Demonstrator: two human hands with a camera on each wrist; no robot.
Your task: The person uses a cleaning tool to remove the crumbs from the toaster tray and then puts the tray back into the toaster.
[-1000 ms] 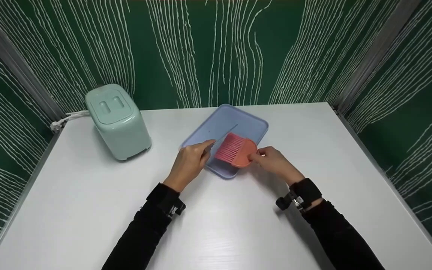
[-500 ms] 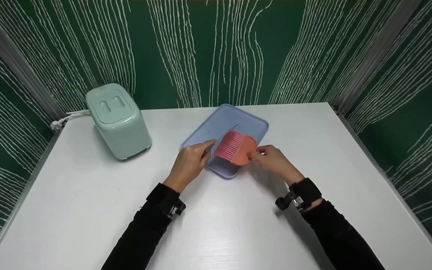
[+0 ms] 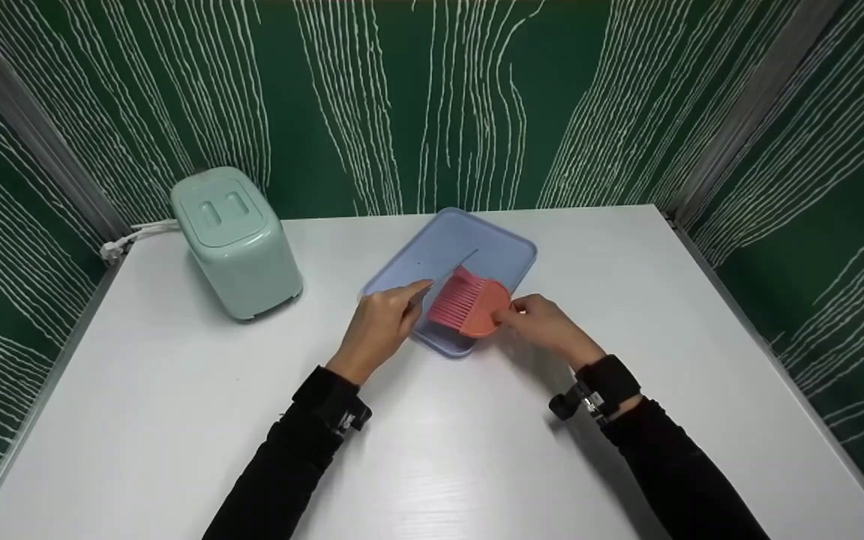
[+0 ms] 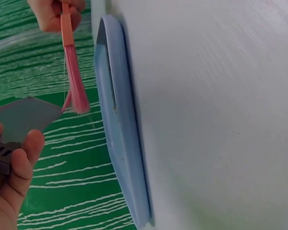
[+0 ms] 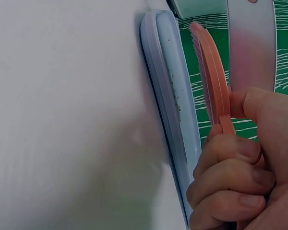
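Observation:
My left hand [image 3: 376, 326] grips the dark slotted handle of a thin grey metal plate [image 4: 28, 116], which looks like a toaster's crumb tray. It is held tilted above a blue serving tray [image 3: 443, 236]; the head view shows it nearly edge-on. In my right hand [image 3: 546, 322] is a brush [image 3: 486, 309] with an orange half-round grip and pink bristles, pinched between thumb and fingers. Its bristles meet or nearly meet the plate; in the left wrist view their tips [image 4: 80, 108] are beside the plate's edge. Small crumbs [image 5: 177, 103] lie in the blue tray.
A mint-green toaster [image 3: 241, 244] with a closed lid stands at the back left of the white table [image 3: 432, 457]. Its white cord and plug [image 3: 113, 250] lie at the left edge. Green walls with white streaks [image 3: 477, 97] enclose the table's back and sides.
The brush in my right hand has shifted slightly, first up, then down and left along the plate, and its bristles bend differently. My left hand stays almost still with the plate.

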